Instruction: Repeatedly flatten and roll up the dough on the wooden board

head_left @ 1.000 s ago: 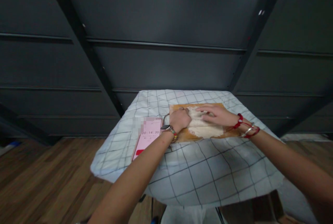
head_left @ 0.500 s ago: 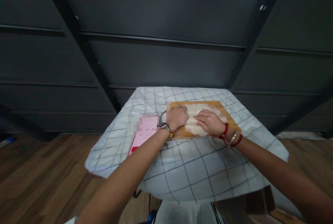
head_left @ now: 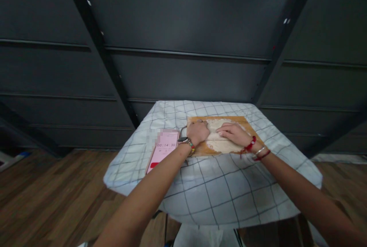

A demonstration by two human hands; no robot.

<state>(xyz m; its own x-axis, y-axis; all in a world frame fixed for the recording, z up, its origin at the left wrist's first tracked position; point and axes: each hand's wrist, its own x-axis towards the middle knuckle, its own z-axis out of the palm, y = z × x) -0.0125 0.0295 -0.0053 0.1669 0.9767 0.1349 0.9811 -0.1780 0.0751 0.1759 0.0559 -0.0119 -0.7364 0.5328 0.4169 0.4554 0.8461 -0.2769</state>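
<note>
A flat sheet of pale dough [head_left: 222,145] lies on a wooden board [head_left: 206,148] on a small table under a white checked cloth [head_left: 218,189]. My left hand [head_left: 197,131] is curled into a fist at the dough's left edge, its knuckles against it. My right hand [head_left: 235,133] rests palm down on top of the dough with the fingers stretched toward the left hand. A watch and a bead bracelet show on my left wrist, red cords and a bangle on my right.
A pink phone [head_left: 163,150] with a timer on its screen lies on the cloth left of the board. A thin metal ring [head_left: 182,130] pokes out between phone and board. Dark panelled wall with slanted beams behind; wooden floor on both sides.
My right hand drew back toward me over the dough, then slid a little forward again. The left fist stayed at the dough's left edge. The view shifted slightly.
</note>
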